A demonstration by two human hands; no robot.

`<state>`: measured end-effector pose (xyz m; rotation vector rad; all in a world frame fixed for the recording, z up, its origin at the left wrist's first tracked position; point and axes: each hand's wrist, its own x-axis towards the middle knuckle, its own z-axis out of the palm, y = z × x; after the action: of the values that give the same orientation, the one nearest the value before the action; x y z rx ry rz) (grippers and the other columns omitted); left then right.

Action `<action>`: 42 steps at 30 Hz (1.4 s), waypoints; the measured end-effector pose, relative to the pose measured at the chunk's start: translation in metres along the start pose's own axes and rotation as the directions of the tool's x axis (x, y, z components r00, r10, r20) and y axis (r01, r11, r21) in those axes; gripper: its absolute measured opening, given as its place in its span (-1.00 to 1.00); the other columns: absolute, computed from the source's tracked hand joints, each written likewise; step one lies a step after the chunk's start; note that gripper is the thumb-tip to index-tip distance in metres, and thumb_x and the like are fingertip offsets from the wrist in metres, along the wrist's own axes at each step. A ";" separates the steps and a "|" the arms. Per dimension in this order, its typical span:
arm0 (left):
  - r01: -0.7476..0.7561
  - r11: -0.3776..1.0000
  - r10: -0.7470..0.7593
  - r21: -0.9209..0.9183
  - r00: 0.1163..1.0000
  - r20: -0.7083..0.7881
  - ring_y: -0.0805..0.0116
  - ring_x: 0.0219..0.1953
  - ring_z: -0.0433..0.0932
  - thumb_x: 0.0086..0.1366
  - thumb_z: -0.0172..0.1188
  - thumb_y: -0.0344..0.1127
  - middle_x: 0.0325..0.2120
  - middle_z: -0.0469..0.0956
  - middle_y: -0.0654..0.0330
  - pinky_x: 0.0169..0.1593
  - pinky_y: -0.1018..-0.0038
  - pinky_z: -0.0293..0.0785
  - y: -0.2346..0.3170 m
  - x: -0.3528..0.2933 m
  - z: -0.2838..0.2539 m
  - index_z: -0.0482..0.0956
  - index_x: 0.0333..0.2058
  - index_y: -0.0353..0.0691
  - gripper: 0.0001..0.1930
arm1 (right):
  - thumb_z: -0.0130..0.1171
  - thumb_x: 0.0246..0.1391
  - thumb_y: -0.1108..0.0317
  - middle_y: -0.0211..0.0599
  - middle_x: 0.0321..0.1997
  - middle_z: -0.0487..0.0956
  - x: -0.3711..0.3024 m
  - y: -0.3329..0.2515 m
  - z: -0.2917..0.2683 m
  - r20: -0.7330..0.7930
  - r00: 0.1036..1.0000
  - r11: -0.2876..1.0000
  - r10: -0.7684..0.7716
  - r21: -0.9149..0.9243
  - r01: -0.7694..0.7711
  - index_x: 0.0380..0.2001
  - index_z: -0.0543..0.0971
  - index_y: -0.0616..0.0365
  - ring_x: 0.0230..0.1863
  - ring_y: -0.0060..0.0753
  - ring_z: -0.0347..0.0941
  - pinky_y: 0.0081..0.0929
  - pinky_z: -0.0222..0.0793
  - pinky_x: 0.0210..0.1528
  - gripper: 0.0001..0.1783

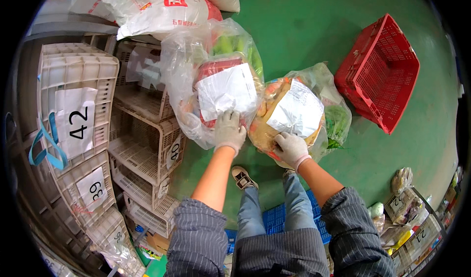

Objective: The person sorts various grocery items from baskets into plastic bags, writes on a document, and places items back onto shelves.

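My left hand (pixel 230 131), in a pale glove, is closed on the near side of a clear plastic bag (pixel 181 97). Inside that bag are green vegetables (pixel 229 44) and a red package (pixel 221 67); a white printed sheet (pixel 226 91) lies over the top. To its right, my gloved right hand (pixel 291 150) has curled fingers gripping a second clear bag (pixel 320 78). Tan and orange food (pixel 267 129) and leafy greens (pixel 336 122) show through this one, with another white sheet (pixel 297 108) on top. What the fingertips pinch underneath is hidden.
A red perforated basket (pixel 346 73) stands on the green floor (pixel 294 16) at right. Stacked off-white crates (pixel 78 66) with paper labels line the left. White sacks (pixel 162 12) lie at the far left, blue crates (pixel 274 220) by my legs, and packed goods (pixel 405 208) at lower right.
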<state>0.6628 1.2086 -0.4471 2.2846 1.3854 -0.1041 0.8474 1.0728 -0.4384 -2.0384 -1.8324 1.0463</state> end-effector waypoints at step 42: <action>0.503 -0.175 -0.956 -0.847 0.118 0.268 0.37 -0.32 0.49 0.26 0.00 -0.27 -0.39 0.53 0.23 -0.30 0.45 0.39 -0.124 -0.881 0.028 0.51 -0.28 -0.20 -0.82 | 0.20 -0.12 0.22 -0.21 -0.38 0.54 -0.389 -0.888 -0.226 0.540 -0.504 -0.563 -0.674 0.067 0.824 -0.23 0.51 0.14 -0.32 -0.16 0.51 -0.27 0.41 -0.31 -0.65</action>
<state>0.1305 0.5224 -0.2539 0.2196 2.2728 0.6967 0.2997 0.9612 0.3851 0.7699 -2.8650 0.0977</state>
